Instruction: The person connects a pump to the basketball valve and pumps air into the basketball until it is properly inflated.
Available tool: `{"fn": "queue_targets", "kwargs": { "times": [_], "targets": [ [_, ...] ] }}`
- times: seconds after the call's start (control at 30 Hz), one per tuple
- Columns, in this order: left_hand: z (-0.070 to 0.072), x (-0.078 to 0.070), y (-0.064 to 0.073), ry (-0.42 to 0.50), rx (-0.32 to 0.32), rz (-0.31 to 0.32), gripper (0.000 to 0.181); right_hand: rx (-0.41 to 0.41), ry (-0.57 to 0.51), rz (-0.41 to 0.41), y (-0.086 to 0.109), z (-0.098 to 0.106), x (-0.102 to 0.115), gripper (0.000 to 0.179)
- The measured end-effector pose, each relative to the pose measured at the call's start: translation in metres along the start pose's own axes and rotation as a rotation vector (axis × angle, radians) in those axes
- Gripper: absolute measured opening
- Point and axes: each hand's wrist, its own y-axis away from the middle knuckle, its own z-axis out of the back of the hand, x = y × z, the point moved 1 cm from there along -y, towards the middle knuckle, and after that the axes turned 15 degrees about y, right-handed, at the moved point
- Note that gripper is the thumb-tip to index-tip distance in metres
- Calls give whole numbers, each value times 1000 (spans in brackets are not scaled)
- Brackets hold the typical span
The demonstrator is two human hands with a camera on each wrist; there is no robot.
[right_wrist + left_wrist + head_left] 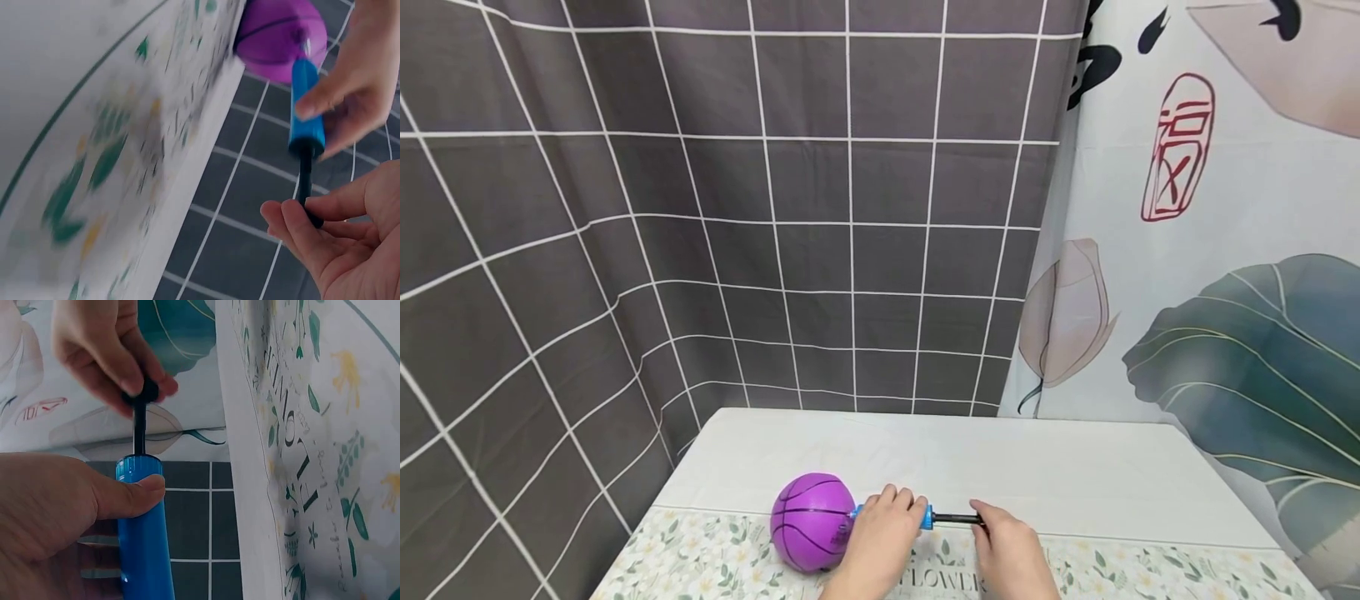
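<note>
1 pump [145, 540], black rod [139, 432] exposed between left and right fingers | left hand [882, 535]: fingers curled round blue barrel [305, 128] | right hand [1011, 548]: fingertips pinching handle [149, 392] | purple ball [812, 522] just beyond left fingers

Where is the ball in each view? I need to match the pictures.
Head: ball low in the picture, left of centre, left of both hands.
Left wrist: not in it.
Right wrist: ball at the top edge, right of centre.
Shared landmark: the blue pump, held by the left hand in all three.
</note>
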Motion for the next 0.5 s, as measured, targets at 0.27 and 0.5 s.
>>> {"fn": "queue_targets", "kwargs": {
  "times": [0.27,0.5],
  "targets": [
    [-6,0,0,-7,0,-11,33,57,-37,69,-1,-8,20,29],
    [-2,3,3,150,13,48,39,66,-108,104,0,-4,4,27]
  ]
}}
